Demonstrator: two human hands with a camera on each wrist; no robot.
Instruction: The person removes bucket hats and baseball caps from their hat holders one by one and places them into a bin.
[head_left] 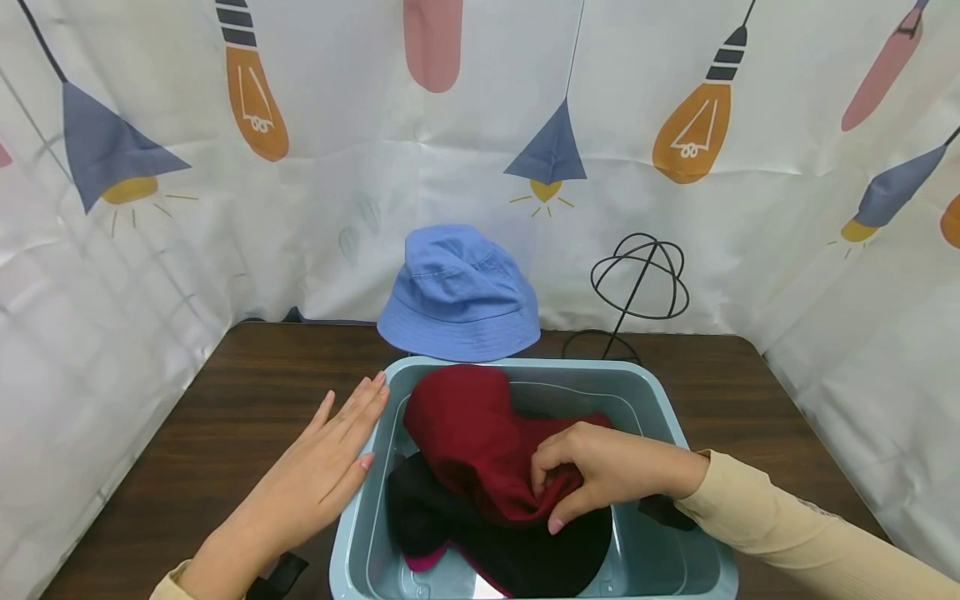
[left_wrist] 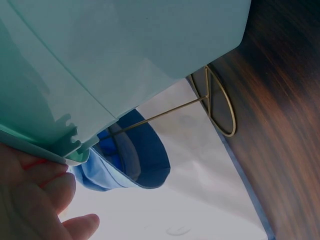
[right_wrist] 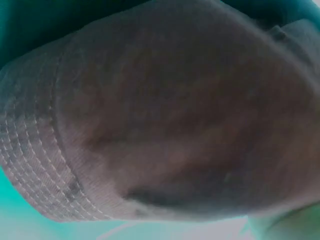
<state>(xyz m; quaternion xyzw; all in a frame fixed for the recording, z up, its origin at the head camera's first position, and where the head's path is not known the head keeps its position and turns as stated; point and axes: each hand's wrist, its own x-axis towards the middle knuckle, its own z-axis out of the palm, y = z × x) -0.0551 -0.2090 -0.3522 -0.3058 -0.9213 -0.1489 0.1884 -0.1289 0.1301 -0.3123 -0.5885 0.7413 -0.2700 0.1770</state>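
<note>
A light blue plastic bin [head_left: 678, 417] holds a dark red hat [head_left: 465, 417] lying over a black hat [head_left: 540, 554] with a magenta edge. My right hand [head_left: 600, 467] reaches over the bin's right side and pinches the red hat's lower edge, thumb close to the black one. A hat with a row-stitched brim [right_wrist: 45, 165] fills the right wrist view, its colour dulled; the fingertips do not show clearly there. My left hand [head_left: 322, 467] rests against the bin's left rim with its fingers straight. Close up, those fingers [left_wrist: 57, 187] touch the rim.
Behind the bin, a blue bucket hat [head_left: 459, 296] sits raised on a stand, whose wire base [left_wrist: 231, 112] shows in the left wrist view. To its right stands a bare black wire hat stand [head_left: 637, 283]. A patterned cloth [head_left: 337, 192] hangs behind the dark wooden table [head_left: 225, 433].
</note>
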